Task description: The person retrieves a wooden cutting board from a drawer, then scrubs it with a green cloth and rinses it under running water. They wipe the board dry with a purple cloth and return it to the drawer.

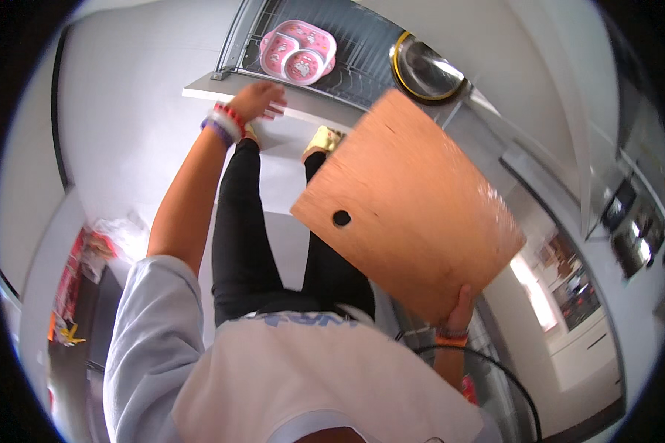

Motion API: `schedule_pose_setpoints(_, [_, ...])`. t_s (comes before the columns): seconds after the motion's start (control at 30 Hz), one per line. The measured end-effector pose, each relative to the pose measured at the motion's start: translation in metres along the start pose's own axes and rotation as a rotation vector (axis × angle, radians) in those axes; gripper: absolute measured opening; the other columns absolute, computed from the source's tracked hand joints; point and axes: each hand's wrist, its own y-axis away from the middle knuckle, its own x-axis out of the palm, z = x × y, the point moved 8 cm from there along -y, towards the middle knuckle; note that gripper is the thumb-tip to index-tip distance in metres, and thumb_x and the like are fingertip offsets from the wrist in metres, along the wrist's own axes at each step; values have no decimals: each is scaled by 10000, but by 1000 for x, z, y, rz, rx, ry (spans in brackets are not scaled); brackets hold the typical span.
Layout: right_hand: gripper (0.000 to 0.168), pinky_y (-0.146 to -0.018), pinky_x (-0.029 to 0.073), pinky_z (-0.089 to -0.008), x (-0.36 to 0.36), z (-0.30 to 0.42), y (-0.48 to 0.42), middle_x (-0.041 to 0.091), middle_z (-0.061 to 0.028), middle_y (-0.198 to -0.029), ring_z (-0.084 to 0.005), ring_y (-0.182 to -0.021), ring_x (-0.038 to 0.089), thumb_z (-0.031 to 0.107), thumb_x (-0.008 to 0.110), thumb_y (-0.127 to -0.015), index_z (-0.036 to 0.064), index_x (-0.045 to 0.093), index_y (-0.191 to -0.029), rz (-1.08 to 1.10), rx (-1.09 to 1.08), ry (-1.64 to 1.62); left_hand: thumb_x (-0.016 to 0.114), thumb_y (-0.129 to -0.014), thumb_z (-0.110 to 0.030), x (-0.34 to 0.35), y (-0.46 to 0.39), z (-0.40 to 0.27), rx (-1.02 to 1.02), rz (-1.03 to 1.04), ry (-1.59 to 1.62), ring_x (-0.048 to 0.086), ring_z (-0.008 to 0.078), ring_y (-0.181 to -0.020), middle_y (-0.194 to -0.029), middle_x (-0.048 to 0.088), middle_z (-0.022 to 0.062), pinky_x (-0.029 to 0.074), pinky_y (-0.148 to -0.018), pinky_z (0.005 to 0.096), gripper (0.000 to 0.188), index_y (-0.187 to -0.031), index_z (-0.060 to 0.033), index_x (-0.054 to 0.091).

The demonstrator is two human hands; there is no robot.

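A wooden cutting board [410, 205] with a round hole near one edge is held up on the right, tilted. My right hand [461, 310] grips its lower corner, the thumb showing on the near face. My left hand [260, 101], slightly blurred, holds nothing, its fingers apart just above the front edge of a pulled-out drawer [199, 88]. In the drawer's wire rack lies a pink divided plate [298, 52] with cartoon figures. To the right of it is a round glass lid or bowl with a yellow rim [428, 69]. The board covers part of the drawer front.
My feet in yellow slippers [322, 138] stand on the pale floor below the drawer. Clear plastic bags [119, 238] lie at the left beside a dark cabinet. A black cable [510, 374] curves at the lower right. White cabinets [582, 354] stand farther right.
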Motion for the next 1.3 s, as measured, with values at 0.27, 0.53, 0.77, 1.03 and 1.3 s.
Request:
schedule_pose_setpoints(0.27, [465, -857, 419, -342, 60, 72, 55, 514, -84, -1173, -202, -1031, 503, 243, 597, -830, 11, 464, -1210, 169, -201, -167, 342, -924, -477, 42, 247, -49, -18, 66, 270, 537, 150, -983, -1051, 583, 96, 402, -870, 271, 589, -1178, 35, 485])
schedule_pose_setpoints(0.53, [371, -859, 396, -296, 124, 161, 106, 570, -46, -1075, -132, -978, 508, 213, 623, -819, -12, 542, -1102, 298, -426, -136, 253, -944, -466, 3, 358, -104, 305, 140, 571, 428, 204, -1189, -1275, 452, 140, 329, -993, 340, 623, -1287, 45, 348])
schedule_pose_setpoints(0.77, [412, -864, 374, -264, 197, 231, 135, 558, -29, -1066, -110, -975, 487, 262, 629, -826, -14, 531, -1115, 552, -492, -63, 349, -936, -427, -39, 435, -144, 519, -39, 693, 471, 216, -1146, -1241, 488, 119, 374, -957, 350, 566, -1261, 35, 386])
schedule_pose_setpoints(1.03, [439, -891, 379, -289, 321, 302, 178, 519, -69, -1157, -155, -1025, 488, 244, 568, -867, -40, 469, -1186, 879, -617, 119, 462, -903, -379, -87, 518, -123, 688, -247, 831, 567, 215, -1018, -1099, 581, 130, 452, -881, 350, 513, -1188, 48, 467])
schedule_pose_setpoints(1.3, [468, -894, 407, -305, 481, 315, 249, 513, -93, -1181, -192, -1048, 506, 245, 546, -877, -36, 424, -1229, 1218, -551, 341, 504, -896, -248, -137, 591, -69, 805, -397, 1046, 528, 179, -1075, -1197, 521, 115, 440, -898, 327, 448, -1233, 36, 422])
